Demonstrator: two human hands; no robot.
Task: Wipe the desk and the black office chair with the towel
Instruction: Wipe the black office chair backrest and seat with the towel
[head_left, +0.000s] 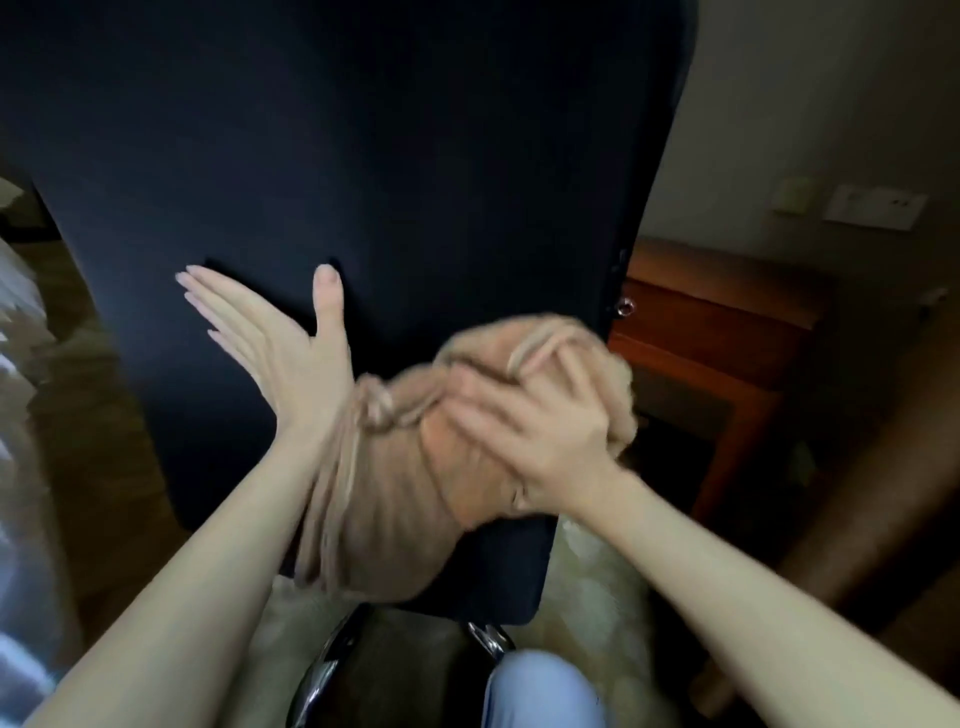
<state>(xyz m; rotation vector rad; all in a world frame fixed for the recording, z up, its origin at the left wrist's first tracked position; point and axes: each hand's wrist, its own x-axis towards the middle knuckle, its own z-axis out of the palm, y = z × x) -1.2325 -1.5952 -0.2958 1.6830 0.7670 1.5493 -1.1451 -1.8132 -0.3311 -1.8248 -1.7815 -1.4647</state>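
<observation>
We see two bare hands at work on one black office chair (363, 156), whose broad dark backrest fills the view ahead of the fingertips.

Our left hand (270, 338) lies flat on the backrest. Its four fingers (208, 296) are straight and close together, pointing up and to the left, with the thumb spread apart from them; it holds nothing.

Our right hand (540, 436) sits on top of the one towel (384, 509), a beige cloth bunched against the right part of the backrest. These fingers are bent over the bunch and their tips sink into its folds, so the hand grips the cloth. Motion blur softens the detail here.

From under the right palm the towel runs across to the left wrist, touches it and hangs down along the inner side of the left forearm, below both sets of fingers.

Beyond the right fingertips, past the chair's right edge, stands one wooden desk (717, 332) with one metal ring pull (627, 306) on its front. Higher on the wall behind it we count two pale plates (792, 195) (878, 207) side by side.

Below the wrists two chrome bars (327, 670) (488, 636) of the chair's frame show, and one knee (545, 691) in pale blue cloth sits just beside the right bar.
</observation>
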